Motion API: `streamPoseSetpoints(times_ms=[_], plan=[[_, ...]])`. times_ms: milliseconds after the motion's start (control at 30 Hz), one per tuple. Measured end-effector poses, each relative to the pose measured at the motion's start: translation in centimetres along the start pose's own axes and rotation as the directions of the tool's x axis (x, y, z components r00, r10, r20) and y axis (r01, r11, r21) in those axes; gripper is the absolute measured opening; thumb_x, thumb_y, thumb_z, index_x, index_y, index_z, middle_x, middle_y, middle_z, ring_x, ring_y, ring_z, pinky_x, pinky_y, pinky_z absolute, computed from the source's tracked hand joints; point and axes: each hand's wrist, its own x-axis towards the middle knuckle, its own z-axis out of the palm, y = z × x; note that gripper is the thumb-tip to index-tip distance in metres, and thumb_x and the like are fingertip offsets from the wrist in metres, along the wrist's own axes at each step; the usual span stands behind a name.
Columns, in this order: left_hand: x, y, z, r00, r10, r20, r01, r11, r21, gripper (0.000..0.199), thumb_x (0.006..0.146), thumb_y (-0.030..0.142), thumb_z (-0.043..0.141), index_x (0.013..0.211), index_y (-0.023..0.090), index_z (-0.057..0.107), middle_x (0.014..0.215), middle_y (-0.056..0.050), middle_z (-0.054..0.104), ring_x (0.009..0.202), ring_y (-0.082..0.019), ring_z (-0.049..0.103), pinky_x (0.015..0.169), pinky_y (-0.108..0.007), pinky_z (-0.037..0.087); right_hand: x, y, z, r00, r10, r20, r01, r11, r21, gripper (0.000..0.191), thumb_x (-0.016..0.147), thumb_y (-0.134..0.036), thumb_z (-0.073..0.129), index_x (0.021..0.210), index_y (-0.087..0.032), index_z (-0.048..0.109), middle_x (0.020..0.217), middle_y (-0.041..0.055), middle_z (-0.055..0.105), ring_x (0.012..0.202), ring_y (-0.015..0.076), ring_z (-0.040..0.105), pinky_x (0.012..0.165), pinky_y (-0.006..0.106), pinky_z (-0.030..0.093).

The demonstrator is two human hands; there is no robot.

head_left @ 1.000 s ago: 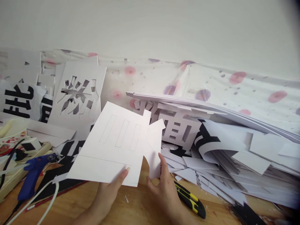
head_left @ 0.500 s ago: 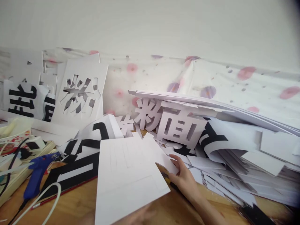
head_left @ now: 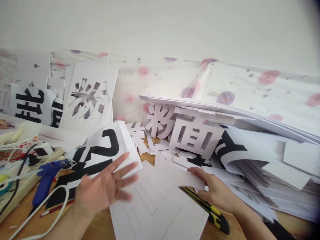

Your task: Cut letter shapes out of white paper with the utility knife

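Note:
A white foam board with pencil lines and a notched upper edge lies low in front of me. My right hand grips its right edge, fingers on top and thumb at the near side. Over the board's left side hovers my left hand, fingers spread, palm showing, holding nothing. A yellow and black utility knife rests on the wooden table beside my right hand, partly covered by the board.
At left are a blue glue gun, a white cable and a red pencil. Cut-out foam characters stand behind, among white scraps. Stacked sheets fill the right. At far left, part of another hand shows.
My left hand has come from below the board into view, open. The board has turned and dropped lower, uncovering the utility knife. My right hand stays at its right edge.

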Motion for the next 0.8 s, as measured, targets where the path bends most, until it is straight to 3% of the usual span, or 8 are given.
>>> streamPoseSetpoints(times_ms=[67,167,267,367,467,600,667,800], plan=[[2.5,-0.5,-0.1,1.000,-0.006,0.020,0.012,0.941,-0.338,0.059,0.082,0.067,0.037,0.124,0.029,0.052,0.134,-0.007,0.049,0.122,-0.032,0.045,0.087,-0.044,0.048,-0.1,-1.0,0.6,1.000,0.000,-0.001,0.000,0.999,-0.055,0.056,0.061,-0.016,0.048,0.117,-0.022,0.047,0.102,0.0035,0.066,0.072,0.0190,0.058,0.064,0.029,0.040],[4.0,-1.5,0.5,0.998,-0.050,0.032,0.059,0.902,-0.429,0.043,0.084,0.048,0.050,0.119,0.024,0.056,0.132,-0.008,0.052,0.125,-0.029,0.043,0.097,-0.044,0.041,-0.1,-2.6,1.9,1.000,-0.030,-0.001,0.030,0.997,-0.076,0.056,0.066,-0.018,0.047,0.121,-0.021,0.044,0.092,0.0042,0.066,0.069,0.0189,0.057,0.063,0.029,0.039],[3.6,-2.4,1.3,0.998,-0.058,0.003,0.057,0.970,-0.237,0.035,0.081,0.041,0.058,0.111,0.023,0.061,0.126,-0.009,0.057,0.122,-0.029,0.045,0.098,-0.043,0.040,-0.2,-3.5,3.4,0.999,-0.038,0.025,0.040,0.994,-0.099,0.057,0.066,-0.019,0.047,0.123,-0.020,0.045,0.090,0.0048,0.066,0.071,0.0196,0.057,0.064,0.029,0.040],[2.9,-3.1,1.9,0.997,-0.055,0.060,0.053,0.998,0.043,0.033,0.080,0.039,0.061,0.110,0.026,0.061,0.126,-0.007,0.057,0.123,-0.027,0.045,0.100,-0.043,0.037,-0.2,-3.3,4.9,0.995,-0.070,0.064,0.078,0.989,-0.126,0.062,0.063,-0.016,0.047,0.125,-0.023,0.045,0.090,0.0035,0.066,0.070,0.0187,0.058,0.064,0.029,0.040],[2.2,-3.6,2.5,0.984,-0.055,0.172,0.000,0.954,0.301,0.036,0.081,0.036,0.058,0.117,0.031,0.058,0.133,-0.004,0.051,0.125,-0.026,0.042,0.104,-0.045,0.031,-0.1,-2.7,6.2,0.988,-0.148,0.048,0.154,0.977,-0.148,0.060,0.064,-0.014,0.047,0.123,-0.025,0.045,0.109,0.0052,0.062,0.076,0.0178,0.059,0.073,0.031,0.041],[1.7,-4.4,3.3,0.950,-0.011,0.312,-0.162,0.837,0.523,0.044,0.080,0.032,0.059,0.124,0.035,0.053,0.138,0.001,0.044,0.132,-0.024,0.031,0.108,-0.045,0.023,0.3,-2.5,6.2,0.969,-0.247,-0.007,0.242,0.957,-0.159,0.055,0.071,-0.018,0.049,0.125,-0.022,0.045,0.126,0.0081,0.051,0.107,0.0218,0.051,0.088,0.034,0.037],[1.6,-4.9,3.5,0.927,-0.024,0.374,-0.211,0.791,0.574,0.050,0.080,0.034,0.060,0.128,0.036,0.048,0.141,0.001,0.041,0.135,-0.025,0.025,0.109,-0.047,0.018,0.3,-2.3,5.2,0.983,-0.184,0.004,0.181,0.966,-0.187,0.050,0.073,-0.026,0.054,0.123,-0.022,0.048,0.121,0.0084,0.054,0.110,0.0225,0.048,0.090,0.034,0.036],[1.7,-5.5,3.6,0.877,-0.092,0.472,-0.261,0.734,0.627,0.062,0.077,0.043,0.063,0.134,0.031,0.041,0.145,-0.004,0.031,0.136,-0.027,0.018,0.110,-0.051,0.009,-0.6,-0.5,2.9,0.995,0.096,0.038,-0.081,0.951,-0.297,0.035,0.072,-0.034,0.058,0.104,-0.021,0.058,0.106,0.0102,0.059,0.099,0.0270,0.054,0.082,0.038,0.040]])
